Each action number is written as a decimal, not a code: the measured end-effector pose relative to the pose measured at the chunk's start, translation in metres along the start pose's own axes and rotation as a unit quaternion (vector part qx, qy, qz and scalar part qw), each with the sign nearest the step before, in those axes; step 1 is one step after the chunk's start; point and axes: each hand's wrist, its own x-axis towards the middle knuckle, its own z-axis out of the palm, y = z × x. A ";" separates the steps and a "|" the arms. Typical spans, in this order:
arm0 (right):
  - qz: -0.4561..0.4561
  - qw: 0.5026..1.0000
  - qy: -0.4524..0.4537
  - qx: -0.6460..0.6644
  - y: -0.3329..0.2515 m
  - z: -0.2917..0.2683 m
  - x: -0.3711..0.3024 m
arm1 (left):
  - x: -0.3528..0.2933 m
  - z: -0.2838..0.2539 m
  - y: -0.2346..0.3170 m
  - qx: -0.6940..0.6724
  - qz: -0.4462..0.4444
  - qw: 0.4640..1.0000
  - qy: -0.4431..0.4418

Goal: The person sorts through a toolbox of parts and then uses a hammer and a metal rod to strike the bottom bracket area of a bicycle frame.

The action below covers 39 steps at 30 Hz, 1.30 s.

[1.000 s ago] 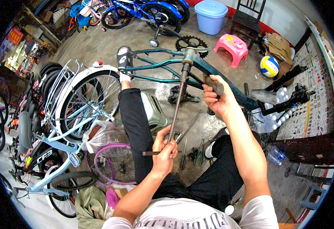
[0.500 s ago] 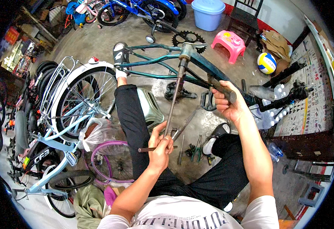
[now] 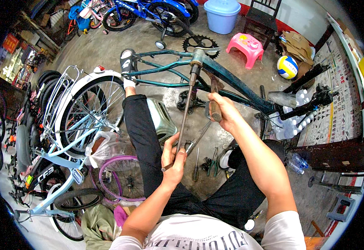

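A dark teal bicycle frame lies across the space in front of me, its far end by my shoe. From its bottom bracket shell a long steel T-bar wrench slopes down toward me. My left hand is closed around the near end of that wrench, where a short crossbar pokes out. My right hand grips the thick brown handle of a hammer beside the wrench. The hammer's head is dark and partly lost against the frame. A chainring sits beyond the shell.
Under the frame lie a pedal crank, pliers and a screwdriver. A pale green stool stands by my left leg. Light blue bicycle parts and a purple wheel rim crowd the left; a pink stool is at the back.
My right hand has swung the hammer leftward, closer to the wrench. The wrench's crossbar has turned and shows less. The view has shifted slightly.
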 end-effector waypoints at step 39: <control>-0.016 0.992 -0.012 -0.127 0.039 0.000 0.026 | -0.008 0.006 0.037 0.108 0.001 0.994 -0.024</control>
